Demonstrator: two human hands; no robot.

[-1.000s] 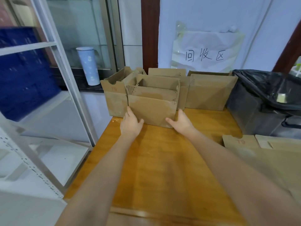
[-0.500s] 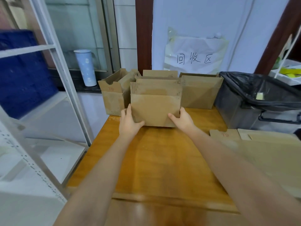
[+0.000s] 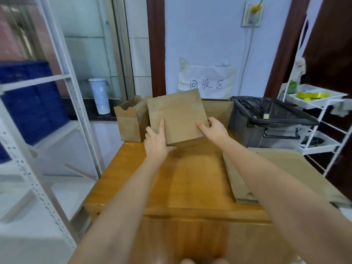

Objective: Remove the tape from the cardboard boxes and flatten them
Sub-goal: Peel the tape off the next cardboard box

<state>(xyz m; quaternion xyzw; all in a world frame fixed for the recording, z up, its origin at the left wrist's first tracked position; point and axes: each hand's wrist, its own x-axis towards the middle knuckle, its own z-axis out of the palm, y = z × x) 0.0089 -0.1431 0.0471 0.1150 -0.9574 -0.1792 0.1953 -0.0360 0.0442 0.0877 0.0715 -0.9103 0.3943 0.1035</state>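
both hands on it: left hand (image 3: 157, 141) grips the cardboard box (image 3: 178, 115) at its lower left corner, right hand (image 3: 214, 128) clamps its right edge, lifted above the wooden table (image 3: 190, 180). behind the grip, a paper sign (image 3: 206, 81) (reads 回收区); left, an open box (image 3: 129, 121).

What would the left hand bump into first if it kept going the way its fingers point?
The left hand already grips the cardboard box it points at. Beyond that, probably the open box standing behind it, though depth is hard to judge.
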